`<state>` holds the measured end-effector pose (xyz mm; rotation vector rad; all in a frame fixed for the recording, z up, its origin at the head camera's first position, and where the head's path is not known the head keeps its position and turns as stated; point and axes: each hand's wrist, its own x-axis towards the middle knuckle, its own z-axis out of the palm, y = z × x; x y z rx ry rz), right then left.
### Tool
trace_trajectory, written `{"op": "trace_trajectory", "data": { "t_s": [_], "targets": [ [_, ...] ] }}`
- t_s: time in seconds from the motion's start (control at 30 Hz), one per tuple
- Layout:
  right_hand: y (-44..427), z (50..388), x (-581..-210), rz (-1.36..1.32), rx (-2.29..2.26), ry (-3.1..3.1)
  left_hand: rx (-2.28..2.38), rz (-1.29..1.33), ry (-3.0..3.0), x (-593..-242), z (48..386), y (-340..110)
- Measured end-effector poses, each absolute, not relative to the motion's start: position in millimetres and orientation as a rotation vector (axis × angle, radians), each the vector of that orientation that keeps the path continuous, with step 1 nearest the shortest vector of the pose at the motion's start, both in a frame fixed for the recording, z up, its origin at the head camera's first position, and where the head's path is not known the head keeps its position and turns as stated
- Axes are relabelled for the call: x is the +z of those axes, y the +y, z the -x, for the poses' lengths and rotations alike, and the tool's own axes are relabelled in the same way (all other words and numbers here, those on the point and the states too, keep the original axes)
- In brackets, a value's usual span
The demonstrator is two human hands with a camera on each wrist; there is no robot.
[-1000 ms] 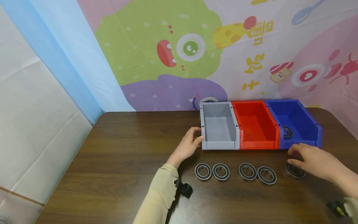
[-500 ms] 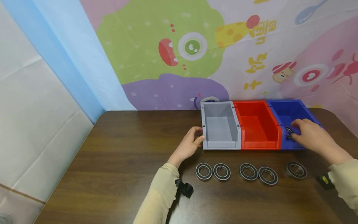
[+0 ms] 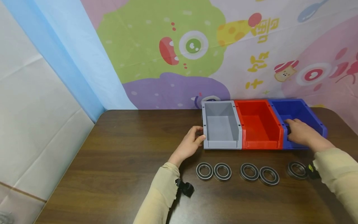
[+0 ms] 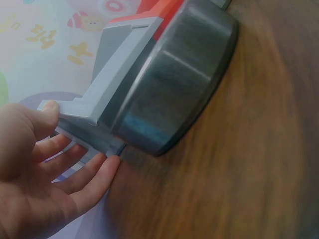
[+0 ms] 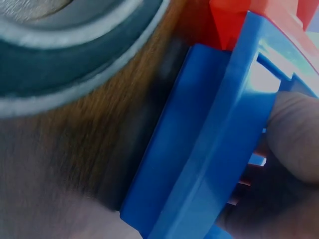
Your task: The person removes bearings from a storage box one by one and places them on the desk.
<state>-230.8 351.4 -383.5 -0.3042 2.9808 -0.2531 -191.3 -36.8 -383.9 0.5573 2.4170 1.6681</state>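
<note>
At the left side of the grey bin (image 3: 222, 144), my left hand (image 3: 188, 144) holds its front edge. In the left wrist view the thumb lies on the bin's rim and the fingers (image 4: 92, 184) reach along the outer side. My right hand (image 3: 302, 132) is inside the blue bin (image 3: 321, 127), pinching a ball bearing (image 3: 288, 128) near that bin's left wall. Most of this bearing is hidden by the fingers. From the right wrist, the blue bin's wall covers the fingertips and the bearing cannot be seen.
A red bin (image 3: 258, 124) stands between the grey and blue ones. In front lie several bearings on the brown table (image 3: 126, 161): a left pair (image 3: 204, 171), a middle pair (image 3: 250, 172), and a single bearing (image 3: 296, 170) beside the right sleeve. A printed cloth (image 3: 167, 90) hangs behind.
My right hand has moved from above the single bearing on the table up into the blue bin and onto the bearing there. The left hand has stayed at the grey bin.
</note>
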Motion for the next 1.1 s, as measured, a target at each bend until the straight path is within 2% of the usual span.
{"op": "trace_trajectory", "data": {
  "t_s": [0.6, 1.1],
  "targets": [
    [352.3, 235.3, -387.9, 0.403, -0.199, 3.014, 1.675, -0.551, 2.419, -384.6, 192.7, -36.3],
    [351.6, 232.7, -385.0, 0.360, -0.243, 3.000, 1.673, -0.561, 2.432, -386.4, 192.6, -36.6]
  ]
}}
